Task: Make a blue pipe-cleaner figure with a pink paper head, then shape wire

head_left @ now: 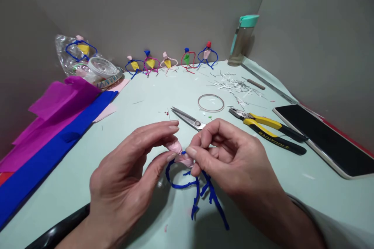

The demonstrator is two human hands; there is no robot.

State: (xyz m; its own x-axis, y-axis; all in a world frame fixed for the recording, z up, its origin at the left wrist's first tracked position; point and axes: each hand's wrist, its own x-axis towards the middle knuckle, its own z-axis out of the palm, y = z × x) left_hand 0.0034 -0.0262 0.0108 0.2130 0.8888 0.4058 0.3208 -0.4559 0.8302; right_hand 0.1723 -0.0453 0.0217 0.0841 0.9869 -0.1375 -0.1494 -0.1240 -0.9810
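Observation:
Between my two hands, above the table, is a small doll figure [196, 182] with limbs wrapped in blue paper. Its blue arm loops on the left and two blue legs hang down. Pink paper [174, 146] forms the bulge at its top, with more pink just below. My left hand [128, 171] pinches the pink top between thumb and fingers. My right hand [230, 155] pinches the pink part under it, thumb against fingertips, partly hiding the figure. Scissors [187, 118] lie just beyond my hands, their handles hidden behind my right hand.
Several finished figures [150, 62] lean along the back wall. Pliers [269, 128] and a phone [324, 136] lie at right, wire scraps [239, 85] and a ring [210, 103] farther back. A bottle [242, 41] stands in the corner. Blue paper [58, 151] and purple paper [55, 113] are at left.

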